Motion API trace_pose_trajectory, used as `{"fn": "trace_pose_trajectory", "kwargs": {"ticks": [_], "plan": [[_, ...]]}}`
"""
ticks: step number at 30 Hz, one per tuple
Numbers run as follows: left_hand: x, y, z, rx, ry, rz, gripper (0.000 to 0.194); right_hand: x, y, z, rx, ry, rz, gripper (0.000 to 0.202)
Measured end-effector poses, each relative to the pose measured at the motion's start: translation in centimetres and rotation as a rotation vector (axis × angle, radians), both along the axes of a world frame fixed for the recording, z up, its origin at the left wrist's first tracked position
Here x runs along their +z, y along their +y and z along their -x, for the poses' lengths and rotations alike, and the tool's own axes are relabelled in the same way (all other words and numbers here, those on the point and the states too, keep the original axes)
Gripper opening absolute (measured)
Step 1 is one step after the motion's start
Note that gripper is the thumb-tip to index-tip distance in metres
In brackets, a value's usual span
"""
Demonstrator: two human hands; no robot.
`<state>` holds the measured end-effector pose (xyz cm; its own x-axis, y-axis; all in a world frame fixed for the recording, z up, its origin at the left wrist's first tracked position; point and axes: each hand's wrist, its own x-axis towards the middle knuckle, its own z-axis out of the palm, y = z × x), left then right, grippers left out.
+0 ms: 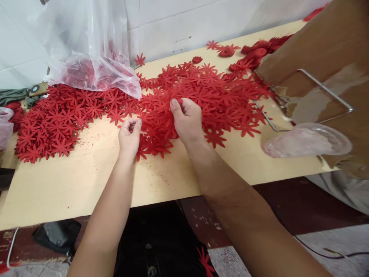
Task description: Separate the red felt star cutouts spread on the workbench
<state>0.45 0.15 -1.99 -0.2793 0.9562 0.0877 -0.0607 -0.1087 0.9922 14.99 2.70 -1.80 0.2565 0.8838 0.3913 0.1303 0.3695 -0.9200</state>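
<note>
A wide heap of red star-shaped fabric flowers (207, 90) covers the back half of a tan tabletop (86, 181). My right hand (186, 119) rests on the heap's near edge, thumb and fingers pinching red flowers (165, 104). My left hand (129, 134) hovers just left of it at the heap's edge, fingers curled in with thumb and fingertips nearly touching; whether it holds a flower I cannot tell. A second mass of the flowers (54, 123) lies to the left.
A clear plastic bag (86, 50) with more red flowers stands at the back left against a white tiled wall. A brown cardboard box (323, 57) with a metal wire frame (314, 96) and a clear plastic piece (308, 140) sits at the right. Dark floor and cables lie below the table edge.
</note>
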Motion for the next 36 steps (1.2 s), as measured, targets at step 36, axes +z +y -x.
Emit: {"fn": "trace_pose_trajectory", "kwargs": {"ticks": [36], "plan": [[-0.9, 1.0, 1.3, 0.138, 0.01, -0.065, 0.02, 0.8, -1.1, -0.9, 0.324, -0.695, -0.012, 0.024]]}}
